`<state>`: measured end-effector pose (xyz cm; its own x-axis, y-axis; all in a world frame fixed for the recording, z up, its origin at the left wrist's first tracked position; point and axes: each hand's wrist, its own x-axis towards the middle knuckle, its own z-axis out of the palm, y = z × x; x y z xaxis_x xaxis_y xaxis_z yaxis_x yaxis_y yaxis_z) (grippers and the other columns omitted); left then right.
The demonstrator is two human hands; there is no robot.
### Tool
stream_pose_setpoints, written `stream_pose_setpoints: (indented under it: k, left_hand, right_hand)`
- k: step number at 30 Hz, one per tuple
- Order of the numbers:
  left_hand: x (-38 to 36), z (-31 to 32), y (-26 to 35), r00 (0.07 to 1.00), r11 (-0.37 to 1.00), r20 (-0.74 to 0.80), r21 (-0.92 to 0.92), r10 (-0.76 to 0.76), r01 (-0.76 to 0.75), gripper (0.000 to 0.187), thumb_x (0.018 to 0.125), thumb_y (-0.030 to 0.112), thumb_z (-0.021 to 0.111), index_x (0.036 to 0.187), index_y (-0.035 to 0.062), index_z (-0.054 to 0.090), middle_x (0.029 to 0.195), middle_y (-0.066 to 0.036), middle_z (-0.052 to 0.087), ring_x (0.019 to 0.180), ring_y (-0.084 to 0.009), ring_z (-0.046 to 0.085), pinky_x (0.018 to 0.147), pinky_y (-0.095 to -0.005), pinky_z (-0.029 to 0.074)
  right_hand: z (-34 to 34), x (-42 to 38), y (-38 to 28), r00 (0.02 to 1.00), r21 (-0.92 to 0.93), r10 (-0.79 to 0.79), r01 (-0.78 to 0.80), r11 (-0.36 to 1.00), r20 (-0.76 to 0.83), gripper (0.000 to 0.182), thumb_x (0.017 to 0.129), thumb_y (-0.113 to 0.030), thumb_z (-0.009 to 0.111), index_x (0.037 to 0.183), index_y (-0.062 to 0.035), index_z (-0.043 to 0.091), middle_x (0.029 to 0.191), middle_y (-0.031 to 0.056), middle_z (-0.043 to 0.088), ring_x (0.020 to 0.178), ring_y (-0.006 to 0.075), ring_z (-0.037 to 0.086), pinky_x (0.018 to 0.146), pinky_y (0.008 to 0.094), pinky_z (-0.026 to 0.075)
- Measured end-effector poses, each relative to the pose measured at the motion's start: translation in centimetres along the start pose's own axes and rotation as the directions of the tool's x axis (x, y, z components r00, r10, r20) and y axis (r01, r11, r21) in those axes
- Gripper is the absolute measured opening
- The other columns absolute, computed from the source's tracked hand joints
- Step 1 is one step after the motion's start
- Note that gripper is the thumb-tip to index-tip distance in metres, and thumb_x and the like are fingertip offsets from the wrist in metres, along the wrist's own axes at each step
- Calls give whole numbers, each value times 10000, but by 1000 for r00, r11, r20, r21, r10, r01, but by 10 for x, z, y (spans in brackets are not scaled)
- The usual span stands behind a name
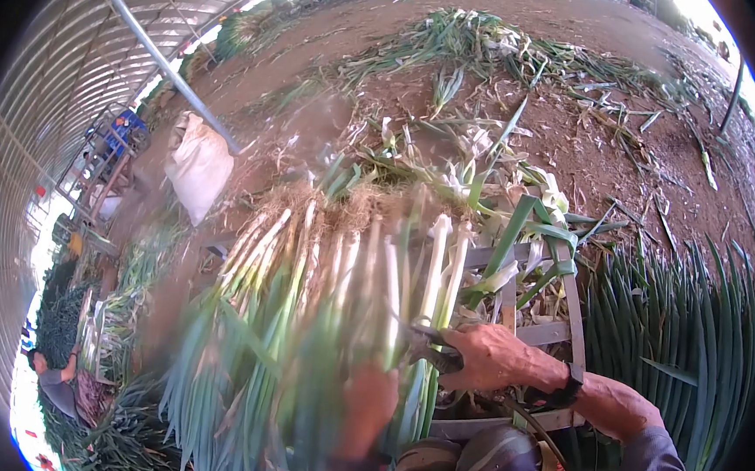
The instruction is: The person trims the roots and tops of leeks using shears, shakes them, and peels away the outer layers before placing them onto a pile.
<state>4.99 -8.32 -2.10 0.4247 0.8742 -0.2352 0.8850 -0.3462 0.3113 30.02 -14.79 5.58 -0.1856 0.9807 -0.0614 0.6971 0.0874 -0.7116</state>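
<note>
A row of long green onions [305, 274] lies in front of me, white stalks and stringy roots [371, 204] pointing away, leaves toward me. My left hand [372, 401] is low among the leaves and stalks, at the foot of a white stalk; motion smears its fingers, and I cannot tell how they are set. My right hand [496, 358], with a dark band on the wrist, is closed round a dark pointed hand tool [431, 349]. The tool's tip reaches left over the stalks, close above my left hand.
A metal frame [546, 333] stands under the onions, with peeled leaves draped on it. More green onions [666, 361] are piled at the right. Trimmings [487, 46] cover the soil ahead. A white sack [198, 166] hangs near a slanted pole [158, 54]. Another person [61, 384] is at far left.
</note>
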Motion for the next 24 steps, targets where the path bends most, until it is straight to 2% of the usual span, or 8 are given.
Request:
stream_pose_setpoints:
  k: [5,6,8,11,14,18,21,24]
  left_hand:
    - [3,12,-24,958,998,-282,26,56,-50,380,952,238,597,1240,-9,605,1252,-229,581,1107,-418,568,973,-491,451]
    - [4,13,-25,884,995,-459,71,89,-64,382,918,194,627,1254,16,592,1212,-204,589,1084,-380,572,967,-467,452]
    - [25,1,-25,854,993,-507,57,117,-102,411,908,201,633,1273,23,574,1210,-208,591,1111,-381,568,979,-467,445]
    - [46,7,-42,883,992,-459,-26,98,-124,449,900,204,624,1304,25,544,1230,-219,587,1130,-389,571,976,-478,448]
    - [52,1,-36,955,993,-292,-79,57,-83,451,894,205,613,1294,8,541,1238,-234,591,1115,-406,583,960,-498,459]
    - [58,0,-34,984,998,-172,-31,52,-58,346,860,204,634,1132,-10,626,1036,-224,661,966,-454,624,884,-528,490]
    - [72,3,-36,978,998,-207,-62,0,-13,229,817,205,669,919,0,678,766,-138,672,721,-367,654,689,-460,519]
    - [93,-13,-55,974,782,-216,-618,-64,-86,193,797,213,681,815,21,690,632,-23,606,539,-191,552,511,-338,431]
  right_hand:
    - [11,11,-14,995,-43,-56,60,997,84,534,762,-383,756,1057,36,609,774,217,642,718,433,658,654,513,515]
    - [15,11,-12,995,-73,-81,86,994,66,445,793,-342,704,1125,-58,620,742,186,645,668,392,655,612,489,521]
    - [23,13,-8,991,-135,-130,133,982,27,409,854,-259,599,1261,-247,643,677,124,651,567,311,651,528,440,531]
    - [14,14,-16,992,-225,-121,124,966,27,381,856,-254,591,1232,-263,652,670,121,648,563,301,651,526,435,529]
    - [10,16,-17,996,-163,-50,62,985,74,537,733,-413,754,969,44,599,732,218,642,662,424,653,617,504,521]
    - [8,12,-22,981,-135,-16,43,990,192,549,743,-426,744,980,47,598,737,223,646,663,418,657,609,504,520]
    - [1,8,-28,978,-115,-50,74,991,203,553,748,-432,741,984,47,597,742,227,648,661,413,658,606,504,519]
    - [1,0,-25,983,-113,-95,114,987,160,550,757,-436,733,977,48,595,735,224,644,651,411,657,602,503,520]
